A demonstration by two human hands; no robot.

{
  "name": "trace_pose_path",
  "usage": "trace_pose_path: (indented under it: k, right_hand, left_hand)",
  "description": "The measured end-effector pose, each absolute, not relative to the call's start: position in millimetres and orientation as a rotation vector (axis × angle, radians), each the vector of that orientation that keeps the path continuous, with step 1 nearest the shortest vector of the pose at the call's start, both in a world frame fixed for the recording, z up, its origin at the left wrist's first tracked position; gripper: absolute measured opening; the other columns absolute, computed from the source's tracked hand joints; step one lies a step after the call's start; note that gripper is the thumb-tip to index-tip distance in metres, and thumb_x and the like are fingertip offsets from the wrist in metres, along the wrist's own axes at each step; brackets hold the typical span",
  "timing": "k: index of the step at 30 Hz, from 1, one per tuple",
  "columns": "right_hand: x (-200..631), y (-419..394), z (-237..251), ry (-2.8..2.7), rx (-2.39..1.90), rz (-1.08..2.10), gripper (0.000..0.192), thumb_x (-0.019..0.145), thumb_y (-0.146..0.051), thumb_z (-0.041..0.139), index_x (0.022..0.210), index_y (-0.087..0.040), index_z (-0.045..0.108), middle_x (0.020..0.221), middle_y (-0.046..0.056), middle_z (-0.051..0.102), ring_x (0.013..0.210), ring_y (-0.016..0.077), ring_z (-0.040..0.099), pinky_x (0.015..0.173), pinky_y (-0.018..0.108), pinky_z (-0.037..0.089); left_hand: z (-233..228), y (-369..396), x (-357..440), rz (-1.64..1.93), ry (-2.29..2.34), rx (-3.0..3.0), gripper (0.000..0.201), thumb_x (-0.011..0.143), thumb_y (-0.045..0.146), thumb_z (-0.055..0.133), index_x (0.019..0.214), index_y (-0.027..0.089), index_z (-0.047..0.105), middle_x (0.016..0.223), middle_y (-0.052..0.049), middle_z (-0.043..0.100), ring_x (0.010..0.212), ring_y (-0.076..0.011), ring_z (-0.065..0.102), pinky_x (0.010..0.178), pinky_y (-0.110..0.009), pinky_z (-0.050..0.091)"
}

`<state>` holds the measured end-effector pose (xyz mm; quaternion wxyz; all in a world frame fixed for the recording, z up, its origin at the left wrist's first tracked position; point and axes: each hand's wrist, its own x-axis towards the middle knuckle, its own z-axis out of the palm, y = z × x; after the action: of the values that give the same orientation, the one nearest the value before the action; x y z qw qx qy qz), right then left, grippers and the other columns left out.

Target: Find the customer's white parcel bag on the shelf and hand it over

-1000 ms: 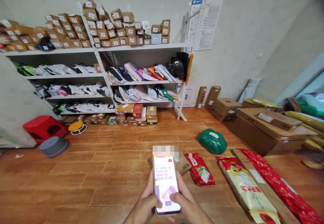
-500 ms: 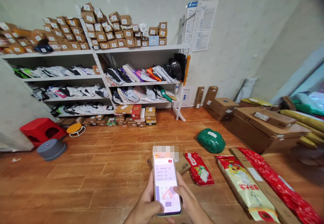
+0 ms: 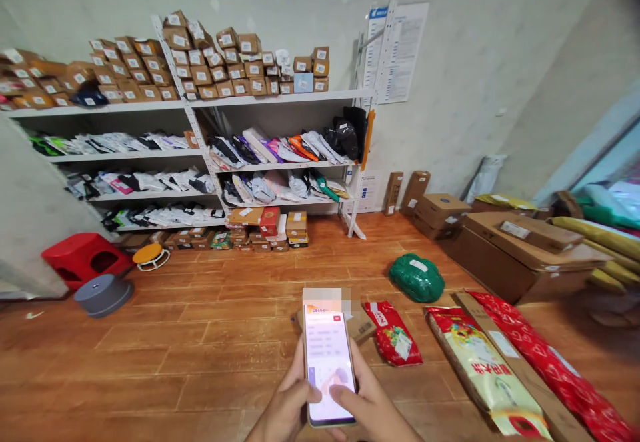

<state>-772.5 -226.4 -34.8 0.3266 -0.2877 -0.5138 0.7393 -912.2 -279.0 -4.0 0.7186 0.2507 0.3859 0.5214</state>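
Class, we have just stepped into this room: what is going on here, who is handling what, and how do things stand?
A person holds a lit phone in both hands, the left hand gripping its side and the right hand with its thumb on the screen. Just beyond it on the wooden floor lie a small box, a red pouch, a green bundle and a long rice bag. White shelves along the wall hold labelled boxes and bagged parcels.
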Motion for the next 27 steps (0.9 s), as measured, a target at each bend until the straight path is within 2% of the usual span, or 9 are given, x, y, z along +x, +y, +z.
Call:
trace_pose_path:
  k: [6,10,13,15,17,19,22,24,27]
  right_hand:
    - [-772,-226,-47,-1.373,-0.601,1.999,0.079,0.063,-0.046,0.070,0.127,-0.023,0.030,0.105,0.007,0.060,0.073,0.0143,0.055,0.062,0.026,0.046]
    - [-772,-233,-35,-1.377,-0.661,2.047,0.081,0.064,-0.040,0.070,0.128,-0.022,0.024,0.089,0.004,0.063,0.061,0.0118,0.053,0.051,0.022,0.041]
    - [-770,-234,-30,-1.408,-0.761,1.973,0.070,0.066,-0.030,0.064,0.127,-0.020,0.030,0.102,0.007,0.064,0.085,0.0181,0.058,0.073,0.030,0.048]
    - [-768,-233,-34,-1.329,-0.809,1.994,0.065,0.065,-0.029,0.059,0.126,-0.021,0.036,0.116,0.006,0.060,0.100,0.0212,0.056,0.087,0.034,0.045]
    - [-768,-232,-40,-1.236,-0.849,2.020,0.065,0.063,-0.028,0.056,0.126,-0.022,0.040,0.114,0.004,0.062,0.099,0.0221,0.056,0.089,0.035,0.044]
    - [-768,-233,-44,-1.211,-0.868,2.001,0.068,0.059,-0.024,0.056,0.126,-0.022,0.042,0.105,0.003,0.065,0.088,0.0205,0.057,0.086,0.035,0.045]
    - [-769,-234,-41,-1.191,-0.837,2.037,0.073,0.059,-0.024,0.055,0.130,-0.023,0.038,0.109,0.002,0.065,0.080,0.0184,0.059,0.086,0.035,0.044]
    - [-770,-233,-34,-1.155,-0.826,2.074,0.068,0.064,-0.033,0.056,0.130,-0.022,0.040,0.116,0.005,0.063,0.084,0.0205,0.060,0.084,0.035,0.044]
    - [-773,-228,-21,-1.153,-0.948,1.949,0.061,0.069,-0.052,0.058,0.119,-0.017,0.052,0.120,0.009,0.061,0.105,0.0256,0.056,0.087,0.035,0.044]
  left_hand:
    - [-20,-280,-909,1.203,0.907,0.608,0.104,0.065,0.023,0.057,0.141,0.021,-0.014,0.119,-0.010,0.059,0.103,-0.0262,0.058,0.055,-0.026,0.051]
    - [-12,-284,-910,1.151,0.844,0.564,0.109,0.058,0.017,0.053,0.139,0.022,-0.020,0.117,-0.010,0.061,0.086,-0.0238,0.064,0.049,-0.026,0.050]
    - [-6,-287,-911,1.140,0.814,0.572,0.114,0.051,0.011,0.050,0.138,0.024,-0.021,0.117,-0.007,0.061,0.082,-0.0207,0.065,0.052,-0.026,0.053]
    - [-6,-288,-911,1.137,0.815,0.579,0.115,0.049,0.009,0.050,0.138,0.024,-0.021,0.119,-0.006,0.060,0.084,-0.0198,0.065,0.054,-0.027,0.056]
    - [-9,-288,-911,1.139,0.803,0.584,0.116,0.049,0.008,0.050,0.138,0.025,-0.023,0.121,-0.006,0.059,0.084,-0.0197,0.064,0.054,-0.026,0.056]
    - [-15,-287,-911,1.155,0.780,0.591,0.118,0.049,0.007,0.051,0.136,0.025,-0.027,0.120,-0.006,0.060,0.085,-0.0200,0.064,0.052,-0.025,0.054]
    - [-24,-285,-911,1.194,0.745,0.624,0.122,0.046,0.006,0.050,0.134,0.022,-0.032,0.115,-0.006,0.063,0.085,-0.0198,0.063,0.052,-0.023,0.052]
    - [-26,-286,-911,1.173,0.789,0.652,0.121,0.047,0.006,0.051,0.135,0.023,-0.030,0.119,-0.007,0.061,0.084,-0.0201,0.062,0.052,-0.024,0.051]
    - [-22,-288,-913,1.141,0.840,0.679,0.116,0.047,0.007,0.050,0.139,0.022,-0.019,0.127,-0.006,0.057,0.089,-0.0183,0.060,0.060,-0.024,0.048]
